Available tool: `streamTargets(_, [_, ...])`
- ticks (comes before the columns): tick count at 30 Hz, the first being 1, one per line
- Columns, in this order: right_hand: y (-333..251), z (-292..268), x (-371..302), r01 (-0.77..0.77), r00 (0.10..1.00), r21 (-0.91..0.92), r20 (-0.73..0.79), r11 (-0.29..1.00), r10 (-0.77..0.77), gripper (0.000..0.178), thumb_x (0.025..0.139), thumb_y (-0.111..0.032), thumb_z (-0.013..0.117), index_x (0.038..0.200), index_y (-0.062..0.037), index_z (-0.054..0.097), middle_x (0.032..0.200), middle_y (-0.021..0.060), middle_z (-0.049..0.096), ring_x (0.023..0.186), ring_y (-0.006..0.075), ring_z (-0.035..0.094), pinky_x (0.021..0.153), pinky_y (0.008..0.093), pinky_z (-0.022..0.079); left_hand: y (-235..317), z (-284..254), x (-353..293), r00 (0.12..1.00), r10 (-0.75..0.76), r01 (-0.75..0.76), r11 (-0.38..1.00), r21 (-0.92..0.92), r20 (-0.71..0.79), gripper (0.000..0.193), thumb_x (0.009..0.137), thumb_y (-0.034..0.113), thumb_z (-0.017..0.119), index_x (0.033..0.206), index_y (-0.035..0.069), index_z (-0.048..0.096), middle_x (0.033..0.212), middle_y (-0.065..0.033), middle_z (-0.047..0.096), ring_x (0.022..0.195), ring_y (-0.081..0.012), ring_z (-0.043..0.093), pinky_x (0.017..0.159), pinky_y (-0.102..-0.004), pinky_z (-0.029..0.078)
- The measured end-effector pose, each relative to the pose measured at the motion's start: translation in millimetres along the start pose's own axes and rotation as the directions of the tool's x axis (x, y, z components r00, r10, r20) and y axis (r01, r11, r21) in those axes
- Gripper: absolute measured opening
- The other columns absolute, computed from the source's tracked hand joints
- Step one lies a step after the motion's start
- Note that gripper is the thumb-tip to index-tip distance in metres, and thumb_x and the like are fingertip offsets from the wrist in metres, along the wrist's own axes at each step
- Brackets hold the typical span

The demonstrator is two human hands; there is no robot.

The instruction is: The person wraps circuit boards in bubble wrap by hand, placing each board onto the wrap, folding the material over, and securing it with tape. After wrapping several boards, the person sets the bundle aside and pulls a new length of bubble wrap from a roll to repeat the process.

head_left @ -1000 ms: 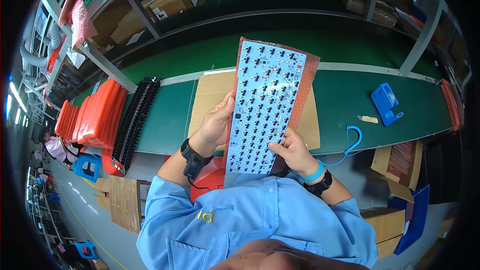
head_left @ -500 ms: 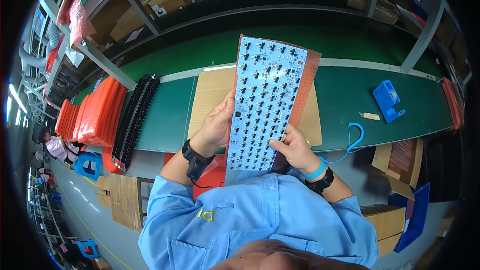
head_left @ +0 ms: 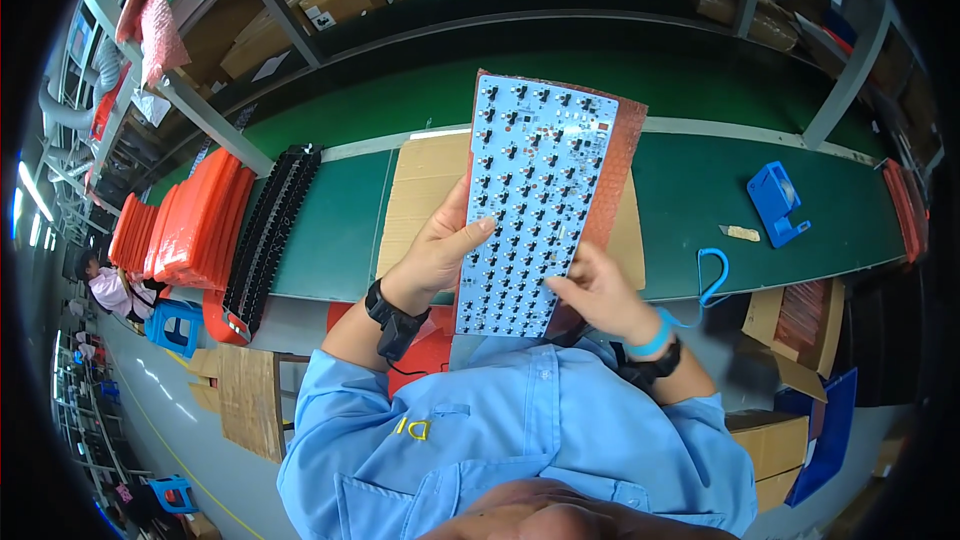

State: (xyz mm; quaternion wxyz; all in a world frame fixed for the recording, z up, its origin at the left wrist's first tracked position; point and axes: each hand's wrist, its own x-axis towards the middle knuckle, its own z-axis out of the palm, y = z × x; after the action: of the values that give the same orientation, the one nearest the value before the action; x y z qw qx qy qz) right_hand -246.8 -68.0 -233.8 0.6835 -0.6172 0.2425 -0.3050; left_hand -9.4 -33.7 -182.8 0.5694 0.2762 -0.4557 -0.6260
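I hold a long white circuit board [head_left: 528, 190] dotted with small black parts, upright in front of me, with a red bubble-wrap sheet [head_left: 617, 165] behind it. My left hand [head_left: 440, 250] grips the board's left edge, thumb across its face. My right hand [head_left: 600, 290] holds its lower right edge, fingers on the face. A black watch sits on my left wrist; a blue strap with a coiled blue cord [head_left: 712, 275] sits on my right wrist.
A brown cardboard sheet [head_left: 420, 195] lies on the green belt [head_left: 700, 200]. Left are black parts in a row [head_left: 265, 235] and stacked orange trays [head_left: 175, 230]. A blue tape dispenser [head_left: 777, 202] stands right. Cartons fill the shelves above and the floor at right.
The board and both hands have shifted only slightly; my right-hand fingers have moved a little on the lower face.
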Motion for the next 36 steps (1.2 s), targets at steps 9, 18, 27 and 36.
streamTargets(9, [-213.6,-57.8,41.7,0.426,0.708,-0.905,0.334,-0.001,-0.623,0.069,0.078,-0.027,0.082,0.135,-0.0006,0.053,0.131,0.0141,0.060,0.116,0.0202,0.059,0.095,0.0334,0.049,24.3,16.9,-2.2,0.971,-0.007,-0.056,0.964,0.258,0.239,0.067,0.101,0.005,0.051,0.158,0.005,0.017,0.156,-0.0111,0.037,0.143,-0.0188,0.036,0.116,-0.0376,0.031])
streamTargets(18, [-272.9,-90.3,79.1,0.341,0.911,-0.806,0.410,0.484,0.040,0.044,0.091,-0.023,0.068,0.128,0.0008,0.061,0.105,0.0071,0.073,0.094,0.0121,0.068,0.083,0.0275,0.054,24.3,-22.4,-30.7,0.925,-0.057,-0.018,0.981,0.194,0.375,0.069,0.096,0.012,0.067,0.154,0.002,0.030,0.148,-0.0095,0.048,0.135,-0.0173,0.045,0.112,-0.0335,0.037])
streamTargets(27, [-325.2,-161.1,68.9,0.193,0.981,-0.735,0.132,0.649,-0.143,0.051,0.095,-0.024,0.066,0.139,-0.0014,0.052,0.114,0.0068,0.071,0.098,0.0107,0.069,0.087,0.0251,0.055,1.4,-59.9,-114.5,0.930,-0.343,0.361,0.789,0.498,-0.130,0.022,0.090,0.006,0.072,0.110,-0.002,0.071,0.104,-0.0020,0.073,0.096,-0.0079,0.064,0.086,-0.0282,0.053])
streamTargets(36, [-320.0,-126.8,75.6,0.218,0.959,-0.825,0.082,0.522,-0.271,0.037,0.091,-0.013,0.064,0.125,-0.0004,0.057,0.103,0.0109,0.069,0.091,0.0147,0.069,0.077,0.0291,0.056,1.1,-72.1,-138.0,0.879,-0.409,0.475,0.690,0.546,-0.247,0.016,0.090,0.006,0.072,0.104,-0.003,0.073,0.098,-0.0034,0.074,0.091,-0.0076,0.065,0.084,-0.0267,0.053])
